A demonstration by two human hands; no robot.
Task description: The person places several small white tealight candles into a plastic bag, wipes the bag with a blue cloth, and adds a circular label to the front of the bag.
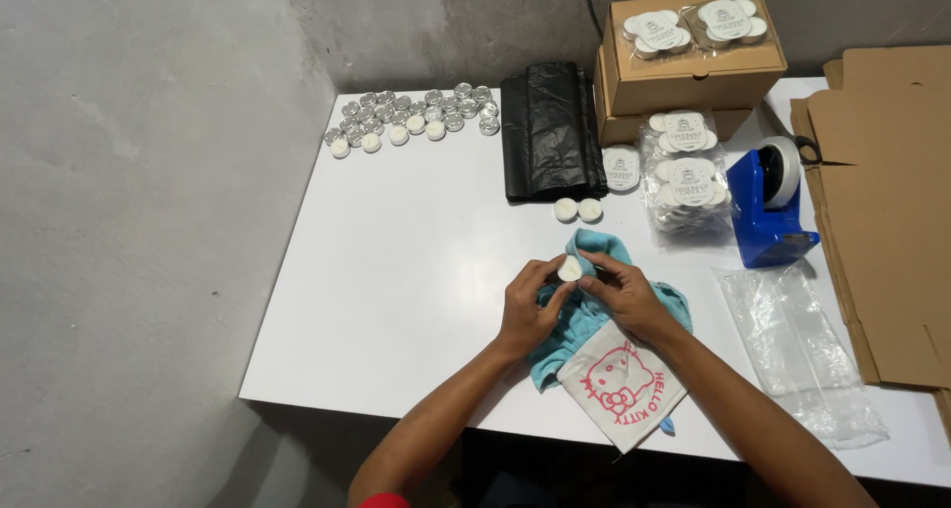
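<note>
Two brown cardboard boxes [684, 67] stand stacked at the far right of the table [416, 270]. Clear packs with round white labels [684, 166] lie on top and before them. An empty clear bag [802, 350] lies near right.

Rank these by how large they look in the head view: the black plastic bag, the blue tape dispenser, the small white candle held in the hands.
1. black plastic bag, largest
2. blue tape dispenser
3. small white candle, smallest, pinched between the left hand and right hand

The order is clear despite the candle being closer to the camera.

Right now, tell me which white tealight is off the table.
The tealight pinched between both hands' fingers above the blue cloth; the two loose ones lie on the table.
</note>
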